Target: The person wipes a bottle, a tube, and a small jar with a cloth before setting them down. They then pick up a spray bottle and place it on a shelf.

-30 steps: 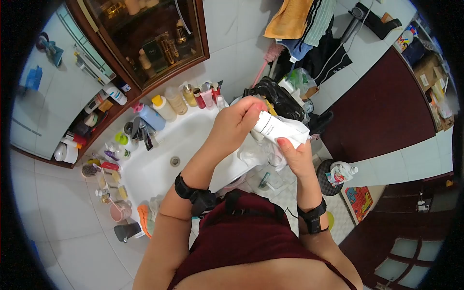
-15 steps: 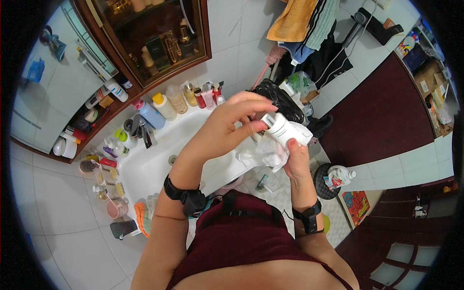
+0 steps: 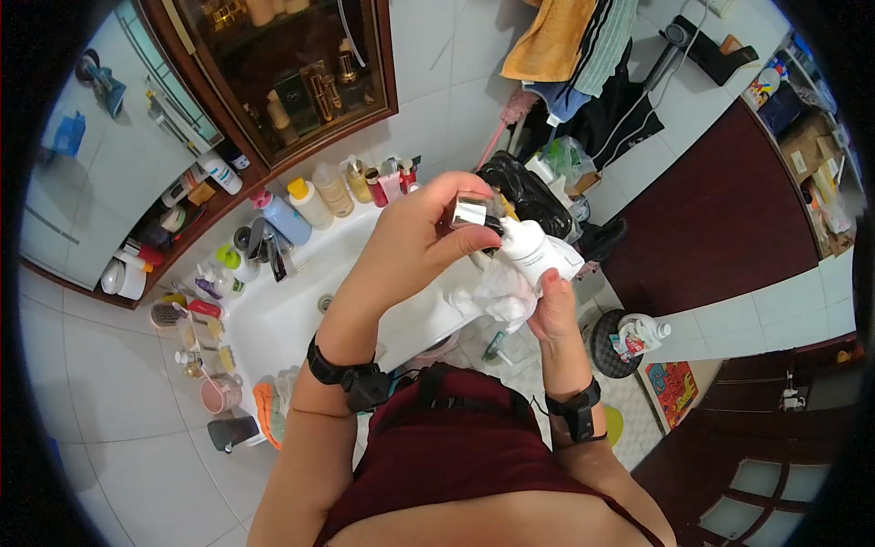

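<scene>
My left hand (image 3: 415, 246) reaches over the sink, its thumb and fingers closed around a clear cap (image 3: 469, 213). The cap is apart from a white bottle (image 3: 536, 250), just left of its top. Something small and dark shows between the cap and the bottle's neck; I cannot make out which it belongs to. My right hand (image 3: 558, 314) grips the tilted bottle, with the thumb on its lower side. A crumpled white tissue or cloth (image 3: 507, 290) bunches beneath the bottle, also against my right hand.
The white sink (image 3: 374, 314) lies below, with several toiletry bottles along its back rim, among them a blue pump bottle (image 3: 284, 219). A black-lined bin (image 3: 529, 196) stands past my hands. Towels (image 3: 547, 41) hang above. A detergent bottle (image 3: 638, 335) rests on a dark stool at right.
My left hand has pulled the clear cap off the bottle's top and moved it slightly left. My right hand still holds the bottle, nearly in the same place.
</scene>
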The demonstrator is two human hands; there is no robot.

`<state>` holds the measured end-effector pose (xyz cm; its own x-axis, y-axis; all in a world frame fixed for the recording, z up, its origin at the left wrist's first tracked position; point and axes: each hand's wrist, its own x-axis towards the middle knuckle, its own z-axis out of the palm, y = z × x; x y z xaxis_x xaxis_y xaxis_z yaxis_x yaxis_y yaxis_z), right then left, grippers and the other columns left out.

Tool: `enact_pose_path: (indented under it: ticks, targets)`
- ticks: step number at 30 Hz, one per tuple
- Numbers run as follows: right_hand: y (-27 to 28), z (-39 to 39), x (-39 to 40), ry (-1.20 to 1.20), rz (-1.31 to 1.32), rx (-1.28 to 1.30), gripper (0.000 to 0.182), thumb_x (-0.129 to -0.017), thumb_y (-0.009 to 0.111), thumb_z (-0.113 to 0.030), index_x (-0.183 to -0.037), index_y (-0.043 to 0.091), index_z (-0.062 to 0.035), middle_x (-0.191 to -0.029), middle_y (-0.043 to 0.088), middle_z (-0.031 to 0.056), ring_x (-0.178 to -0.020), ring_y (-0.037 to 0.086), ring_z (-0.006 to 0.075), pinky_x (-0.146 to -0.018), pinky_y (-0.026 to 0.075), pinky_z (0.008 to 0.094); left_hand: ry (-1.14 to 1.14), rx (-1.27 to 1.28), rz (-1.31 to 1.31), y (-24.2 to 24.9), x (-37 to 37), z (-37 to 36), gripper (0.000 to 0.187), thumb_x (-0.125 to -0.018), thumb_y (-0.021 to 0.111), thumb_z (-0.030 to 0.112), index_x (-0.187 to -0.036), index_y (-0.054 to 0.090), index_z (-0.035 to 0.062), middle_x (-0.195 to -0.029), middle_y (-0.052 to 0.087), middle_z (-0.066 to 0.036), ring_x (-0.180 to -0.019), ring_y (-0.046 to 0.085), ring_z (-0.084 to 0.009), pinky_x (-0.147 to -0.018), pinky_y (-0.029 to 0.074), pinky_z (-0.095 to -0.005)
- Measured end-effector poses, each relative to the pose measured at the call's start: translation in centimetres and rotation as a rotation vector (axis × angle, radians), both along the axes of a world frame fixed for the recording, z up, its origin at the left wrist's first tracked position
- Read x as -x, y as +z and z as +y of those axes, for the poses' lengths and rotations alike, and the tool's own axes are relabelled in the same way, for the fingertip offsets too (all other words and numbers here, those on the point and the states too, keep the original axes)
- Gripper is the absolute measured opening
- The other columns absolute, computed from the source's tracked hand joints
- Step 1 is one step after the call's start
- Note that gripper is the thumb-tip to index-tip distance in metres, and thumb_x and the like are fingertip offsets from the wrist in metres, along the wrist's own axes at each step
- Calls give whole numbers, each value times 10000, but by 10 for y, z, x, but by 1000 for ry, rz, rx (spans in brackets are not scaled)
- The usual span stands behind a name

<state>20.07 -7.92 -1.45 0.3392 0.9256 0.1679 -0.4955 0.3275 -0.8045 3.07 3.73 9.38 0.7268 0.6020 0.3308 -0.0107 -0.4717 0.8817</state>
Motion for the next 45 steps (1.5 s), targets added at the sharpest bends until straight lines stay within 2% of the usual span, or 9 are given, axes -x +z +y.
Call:
enact_pose_path:
  ticks: [2,5,8,15,29,33,38,41,45]
  targets:
    - [-4,-3,0,77,111,-15,735,-772,669,-457,-1268,410,18,-1223,530,111,-1123,514,227,-980,381,371,-41,32,-121,-3,0,0,331,-869,606,289,-1085,531,50,-953,570,-17,-762,511,-68,-652,427,-224]
    - [-9,-6,0,150,223,-50,780,-756,671,-475,-1291,383,13,-1250,512,108,-1148,498,236,-1001,369,388,-162,191,-196,-11,-3,-4,491,-875,524,478,-1140,518,65,-787,504,39,-643,441,-32,-523,339,-166]
    - [-14,-8,-2,181,272,-82,786,-755,672,-476,-1304,373,0,-1258,508,103,-1155,492,236,-1006,364,393,-204,204,-231,-15,-8,-8,529,-881,475,517,-1156,498,66,-758,476,40,-618,423,-16,-511,327,-156]
    - [-11,-10,3,134,251,-60,714,-768,614,-541,-1294,420,-98,-1228,532,70,-1106,525,231,-954,414,405,-226,201,-250,-16,-11,-13,517,-903,437,497,-1166,481,54,-757,475,35,-617,424,-20,-508,334,-158]
    - [-2,-13,7,145,194,-38,733,-766,630,-525,-1300,409,-75,-1230,533,71,-1120,521,226,-964,407,400,-170,246,-200,-10,-4,-16,566,-935,297,528,-1148,498,44,-672,441,27,-565,395,-44,-497,324,-178]
    - [2,-13,7,115,97,-50,715,-795,645,-453,-1270,403,24,-1227,523,124,-1142,500,228,-989,366,368,-69,173,-174,-4,2,-21,441,-974,323,407,-1146,524,55,-757,510,3,-684,465,-82,-626,386,-224]
    - [12,-14,9,-16,-55,-21,629,-787,682,-400,-1206,458,12,-1158,560,98,-1077,531,201,-946,393,335,-20,12,-159,-6,-2,-26,450,-977,316,390,-1192,514,48,-934,543,-23,-680,445,-91,-628,369,-212]
    - [19,-13,10,-81,-162,-16,596,-789,684,-391,-1182,480,8,-1114,578,85,-1024,548,179,-902,417,312,25,-202,-96,-5,-6,-27,440,-974,343,367,-1221,493,34,-933,524,-64,-750,465,-157,-719,397,-260]
    - [21,-16,5,-118,-273,-13,538,-817,655,-368,-1168,495,5,-1064,590,76,-967,561,158,-850,438,290,-7,-217,-51,-3,-4,-25,407,-953,399,291,-1278,457,51,-954,530,-105,-850,496,-218,-791,398,-294]
